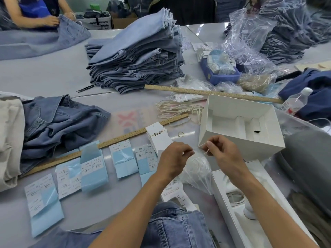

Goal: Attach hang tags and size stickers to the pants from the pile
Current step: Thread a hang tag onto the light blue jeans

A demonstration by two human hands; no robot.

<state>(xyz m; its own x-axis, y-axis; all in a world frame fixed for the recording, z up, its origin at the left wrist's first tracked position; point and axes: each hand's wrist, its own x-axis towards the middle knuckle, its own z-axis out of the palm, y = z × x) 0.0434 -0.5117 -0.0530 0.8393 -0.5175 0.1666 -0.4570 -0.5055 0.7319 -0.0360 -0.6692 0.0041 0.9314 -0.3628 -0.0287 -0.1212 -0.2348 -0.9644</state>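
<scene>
Both my hands meet at lower centre of the frame. My left hand (173,159) and right hand (221,149) each pinch an end of a thin pale string (198,147), stretched left to right between them over a clear plastic bag (198,169). The hang tags (158,138) lie just upper left, nearest my left hand. The pants (177,228) lie at bottom centre.

Two rulers (213,93), two white boxes (240,122)
</scene>
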